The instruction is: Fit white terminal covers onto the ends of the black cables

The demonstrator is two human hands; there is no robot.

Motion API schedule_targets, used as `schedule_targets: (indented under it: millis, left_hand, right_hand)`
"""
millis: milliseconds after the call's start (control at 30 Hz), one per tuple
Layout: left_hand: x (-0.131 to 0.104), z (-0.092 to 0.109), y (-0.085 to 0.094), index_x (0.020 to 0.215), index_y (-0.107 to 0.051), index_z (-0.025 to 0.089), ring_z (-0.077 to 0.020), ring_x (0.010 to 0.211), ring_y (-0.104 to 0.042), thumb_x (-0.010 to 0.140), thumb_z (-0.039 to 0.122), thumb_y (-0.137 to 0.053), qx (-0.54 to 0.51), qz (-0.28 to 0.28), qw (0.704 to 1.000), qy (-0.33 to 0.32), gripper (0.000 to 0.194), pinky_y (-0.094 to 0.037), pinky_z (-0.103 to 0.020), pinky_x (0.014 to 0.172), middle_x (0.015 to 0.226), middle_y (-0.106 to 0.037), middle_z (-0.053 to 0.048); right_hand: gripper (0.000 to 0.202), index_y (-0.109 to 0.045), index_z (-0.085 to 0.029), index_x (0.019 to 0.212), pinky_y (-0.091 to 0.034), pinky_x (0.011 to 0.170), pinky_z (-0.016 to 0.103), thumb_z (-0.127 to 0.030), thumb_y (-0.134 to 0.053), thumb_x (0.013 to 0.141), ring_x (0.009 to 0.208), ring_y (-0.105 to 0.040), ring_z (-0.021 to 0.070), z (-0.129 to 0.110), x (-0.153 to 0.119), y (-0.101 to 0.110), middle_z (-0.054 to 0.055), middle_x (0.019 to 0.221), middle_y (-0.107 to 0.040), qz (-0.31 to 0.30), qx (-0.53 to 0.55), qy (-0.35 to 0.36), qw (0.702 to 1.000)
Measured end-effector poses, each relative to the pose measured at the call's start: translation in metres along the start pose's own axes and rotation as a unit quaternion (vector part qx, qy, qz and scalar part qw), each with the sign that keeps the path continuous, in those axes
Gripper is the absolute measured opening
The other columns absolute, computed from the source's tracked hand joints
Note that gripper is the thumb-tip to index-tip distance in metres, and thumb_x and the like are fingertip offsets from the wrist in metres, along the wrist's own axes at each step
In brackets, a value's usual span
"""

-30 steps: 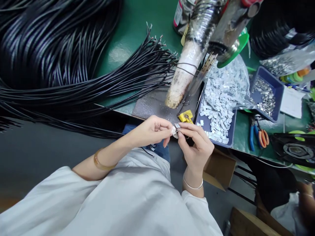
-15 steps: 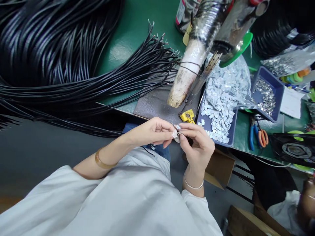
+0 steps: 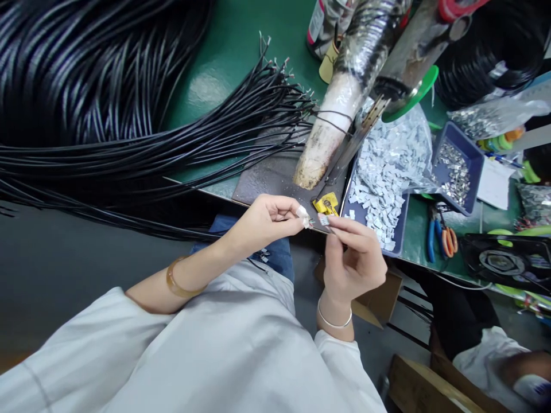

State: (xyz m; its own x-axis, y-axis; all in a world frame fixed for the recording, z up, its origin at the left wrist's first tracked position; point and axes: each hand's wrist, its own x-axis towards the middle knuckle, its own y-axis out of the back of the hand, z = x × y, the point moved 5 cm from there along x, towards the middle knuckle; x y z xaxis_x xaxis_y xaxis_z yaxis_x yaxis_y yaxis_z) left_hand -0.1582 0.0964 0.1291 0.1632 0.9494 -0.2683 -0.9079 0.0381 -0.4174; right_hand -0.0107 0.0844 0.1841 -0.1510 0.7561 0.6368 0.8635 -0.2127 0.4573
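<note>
My left hand (image 3: 275,219) is closed in a pinch, with white wrapping on its fingertips. Thin wire ends (image 3: 312,221) stick out from between its thumb and forefinger; the rest of that cable is mostly hidden by the hand. Just to the right, my right hand (image 3: 353,252) pinches a small pale connector piece (image 3: 323,219), with a gap between it and the wire ends. Similar pale pieces (image 3: 379,201) fill a blue tray (image 3: 401,232) beyond my right hand. A yellow tool (image 3: 326,203) lies behind the fingertips on a dark plate (image 3: 262,180).
A thick bundle of black cables (image 3: 172,149) covers the left of the green table (image 3: 232,51). A wrapped white post (image 3: 316,149) leans over the plate. To the right are a tray of metal parts (image 3: 476,155), pliers (image 3: 441,235) and a black fan (image 3: 499,261). Another person sits lower right.
My hands have moved apart: the right has shifted right with the pale piece, which now shows clearly, and the wire ends at my left fingertips are exposed. The view has turned slightly right.
</note>
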Motion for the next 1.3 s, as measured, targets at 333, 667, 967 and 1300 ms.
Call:
schedule_targets:
  millis: [333, 667, 967, 1300]
  left_hand:
    - [0.003, 0.005, -0.004, 0.067, -0.059, 0.013, -0.0034, 0.049, -0.031, 0.073, 0.021, -0.073, -0.027, -0.028, 0.999, -0.018, 0.017, -0.021, -0.019, 0.047, 0.054, -0.047, 0.006]
    - [0.003, 0.005, -0.001, 0.065, -0.066, 0.012, -0.0048, 0.052, -0.035, 0.073, 0.019, -0.070, 0.019, 0.009, 0.999, -0.034, 0.011, -0.030, -0.019, 0.051, 0.055, -0.046, 0.006]
    - [0.011, 0.010, 0.001, 0.069, -0.071, 0.012, -0.0094, 0.059, -0.052, 0.070, 0.019, -0.068, 0.068, 0.094, 0.991, -0.068, 0.008, -0.043, -0.021, 0.059, 0.062, -0.062, 0.001]
    - [0.012, 0.015, -0.002, 0.066, -0.070, 0.013, -0.0081, 0.054, -0.050, 0.071, 0.018, -0.069, 0.062, 0.106, 0.987, -0.107, 0.007, -0.039, -0.019, 0.051, 0.057, -0.060, 0.001]
  right_hand:
    - [0.025, -0.065, -0.026, 0.105, -0.063, 0.067, 0.032, -0.014, -0.067, 0.084, 0.082, -0.075, 0.0177, 0.007, -0.019, -0.005, 0.002, 0.096, -0.077, 0.025, -0.021, 0.118, 0.993]
    - [0.015, -0.061, -0.022, 0.090, -0.063, 0.080, 0.034, -0.009, -0.065, 0.083, 0.090, -0.075, 0.0173, 0.019, -0.009, -0.010, 0.004, 0.098, -0.077, -0.004, 0.001, 0.028, 1.000]
    - [0.019, -0.061, -0.021, 0.090, -0.065, 0.078, 0.031, -0.005, -0.067, 0.081, 0.097, -0.074, 0.0173, 0.022, -0.007, -0.017, 0.007, 0.110, -0.075, 0.009, -0.033, 0.043, 0.999]
    - [0.022, -0.066, -0.020, 0.089, -0.066, 0.078, 0.033, -0.002, -0.070, 0.077, 0.097, -0.074, 0.0184, 0.019, 0.004, -0.019, 0.007, 0.112, -0.074, 0.012, -0.018, 0.018, 1.000]
